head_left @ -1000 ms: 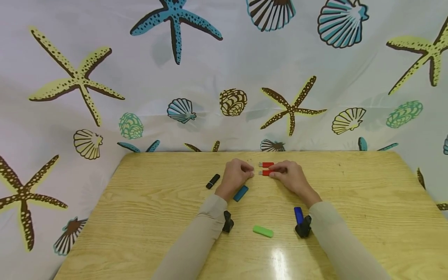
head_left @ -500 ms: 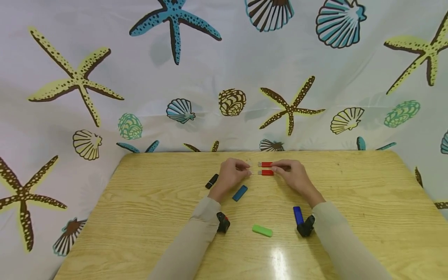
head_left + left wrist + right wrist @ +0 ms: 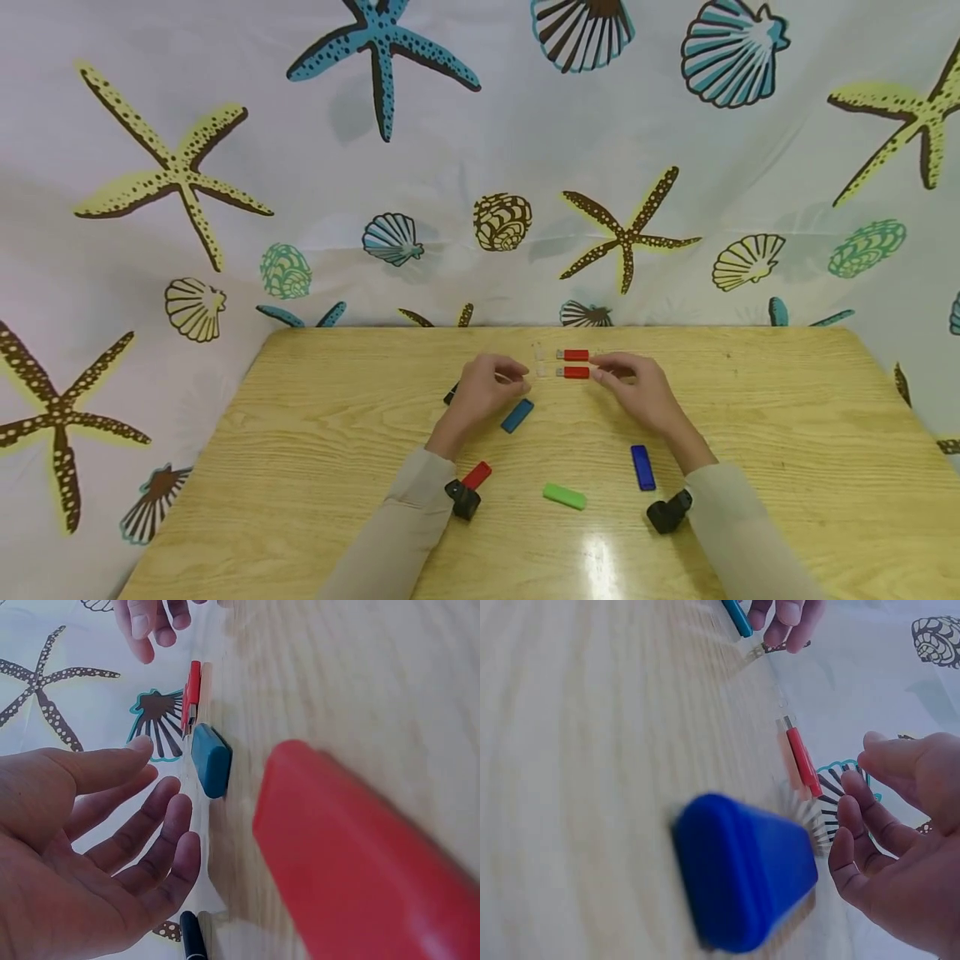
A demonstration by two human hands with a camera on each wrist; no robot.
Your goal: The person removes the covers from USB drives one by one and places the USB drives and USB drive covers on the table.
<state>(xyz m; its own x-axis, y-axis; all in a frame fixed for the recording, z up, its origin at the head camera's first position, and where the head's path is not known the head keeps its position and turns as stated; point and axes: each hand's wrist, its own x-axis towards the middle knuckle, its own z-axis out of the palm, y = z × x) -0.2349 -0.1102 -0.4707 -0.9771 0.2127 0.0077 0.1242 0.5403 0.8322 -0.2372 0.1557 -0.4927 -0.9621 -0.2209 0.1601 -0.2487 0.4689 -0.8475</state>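
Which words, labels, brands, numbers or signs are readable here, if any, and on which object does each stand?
None: no word, label, brand, number or sign is readable in any view.
Two red USB sticks, green stick, teal stick, blue stick: no lettering visible; tiny print could be too small or blurred.
Backdrop cloth: printed starfish and shells, no readable writing.

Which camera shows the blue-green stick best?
The left wrist view: there the blue-green stick looks biggest, with its rounded end and side clear to see. The head view shows it whole but tiny, lying on the table near the left hand. The right wrist view shows only part of it, cut off at the top edge.
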